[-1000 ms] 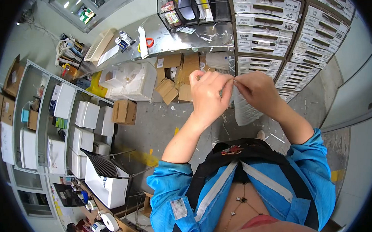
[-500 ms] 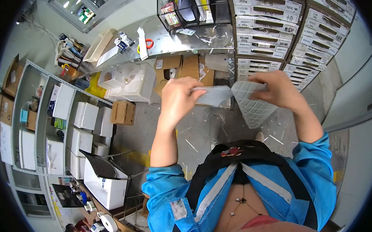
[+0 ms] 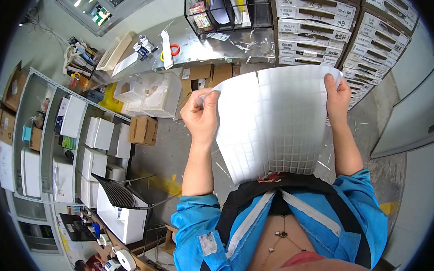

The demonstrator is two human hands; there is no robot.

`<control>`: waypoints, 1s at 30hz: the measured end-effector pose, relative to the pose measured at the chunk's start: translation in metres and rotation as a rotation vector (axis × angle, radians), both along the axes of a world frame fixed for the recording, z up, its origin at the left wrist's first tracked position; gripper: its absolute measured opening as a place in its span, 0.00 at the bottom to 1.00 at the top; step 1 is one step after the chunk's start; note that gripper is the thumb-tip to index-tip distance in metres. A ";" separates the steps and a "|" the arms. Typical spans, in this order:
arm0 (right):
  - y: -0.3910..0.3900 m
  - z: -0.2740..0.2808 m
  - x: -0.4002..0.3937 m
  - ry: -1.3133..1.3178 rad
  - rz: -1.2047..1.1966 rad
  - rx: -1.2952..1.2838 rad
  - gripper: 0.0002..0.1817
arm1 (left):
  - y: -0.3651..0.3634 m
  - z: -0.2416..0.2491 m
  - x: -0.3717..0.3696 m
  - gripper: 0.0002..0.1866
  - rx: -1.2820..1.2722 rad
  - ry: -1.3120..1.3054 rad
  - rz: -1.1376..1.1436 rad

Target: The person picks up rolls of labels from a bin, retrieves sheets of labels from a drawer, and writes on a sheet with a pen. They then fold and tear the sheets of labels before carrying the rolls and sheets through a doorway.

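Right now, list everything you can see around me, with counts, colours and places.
Gridded sheet: one, whitish, front centre
Counter: one, silver, top
Scissors: apparently one, red-handled, on counter
Wire rack: one, black, top centre
Labelled boxes: many, white-fronted, upper right
Shelving: one, pale, left
Lidded boxes: several, white, on shelving
Bag: one, yellow, under counter
Cartons: several, brown, floor, shelving, under counter
Mesh object: one, black, lower left
Floor: one, grey, centre
Person: one, dark-red top, bottom left
Sleeves: two, blue, bottom centre
Left grip: one, bare, sheet's upper left
Right grip: one, bare, sheet's upper right
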State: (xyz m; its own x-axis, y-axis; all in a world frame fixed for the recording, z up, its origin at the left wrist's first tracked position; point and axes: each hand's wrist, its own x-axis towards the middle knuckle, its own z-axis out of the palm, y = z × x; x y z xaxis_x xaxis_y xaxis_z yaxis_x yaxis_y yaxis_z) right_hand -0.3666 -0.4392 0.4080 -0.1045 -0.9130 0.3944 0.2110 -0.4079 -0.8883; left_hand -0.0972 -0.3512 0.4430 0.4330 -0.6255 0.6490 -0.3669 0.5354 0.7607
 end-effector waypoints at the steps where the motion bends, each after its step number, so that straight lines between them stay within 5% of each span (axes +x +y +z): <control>1: 0.001 0.001 0.000 0.002 -0.002 0.003 0.14 | 0.000 0.000 -0.002 0.09 0.003 0.002 -0.002; 6: -0.003 -0.007 0.000 -0.081 -0.040 0.153 0.13 | -0.002 -0.007 -0.002 0.06 -0.062 0.022 0.100; 10: -0.004 0.003 -0.001 -0.192 -0.033 0.234 0.14 | 0.001 0.000 0.011 0.08 -0.176 0.277 -0.097; 12: -0.008 0.005 0.002 -0.149 -0.019 0.318 0.15 | 0.006 0.005 -0.004 0.14 -0.033 0.689 -0.403; 14: -0.010 0.007 -0.005 -0.139 0.000 0.304 0.16 | 0.013 -0.045 -0.010 0.20 0.290 0.515 -0.471; 16: -0.010 -0.013 -0.022 -0.223 0.301 0.453 0.15 | 0.012 -0.104 -0.034 0.20 0.475 0.358 -0.444; 18: 0.007 -0.074 -0.047 -0.040 0.458 0.537 0.12 | 0.014 -0.122 -0.034 0.17 0.560 0.603 -0.432; 20: 0.042 -0.068 -0.046 0.271 0.393 0.629 0.11 | 0.017 -0.112 -0.041 0.12 0.383 0.939 -0.382; 21: 0.045 -0.078 -0.039 0.021 0.276 0.613 0.11 | 0.018 -0.105 -0.046 0.09 0.342 0.973 -0.313; 22: 0.043 -0.080 -0.040 0.020 0.277 0.628 0.11 | 0.017 -0.111 -0.047 0.09 0.354 0.977 -0.304; 25: 0.033 -0.073 -0.041 0.033 0.149 0.346 0.11 | 0.012 -0.122 -0.048 0.11 0.349 0.356 -0.016; 30: 0.030 -0.069 -0.049 0.084 -0.041 0.178 0.12 | 0.002 -0.094 -0.040 0.12 0.335 0.154 0.106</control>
State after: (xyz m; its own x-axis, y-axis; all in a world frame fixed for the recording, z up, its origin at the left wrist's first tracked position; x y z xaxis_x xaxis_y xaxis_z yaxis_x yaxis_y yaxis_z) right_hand -0.4159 -0.4093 0.3385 -0.1168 -0.9646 0.2363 0.1190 -0.2498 -0.9610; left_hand -0.1368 -0.3490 0.3491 0.5834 -0.7383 0.3383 -0.2743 0.2129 0.9378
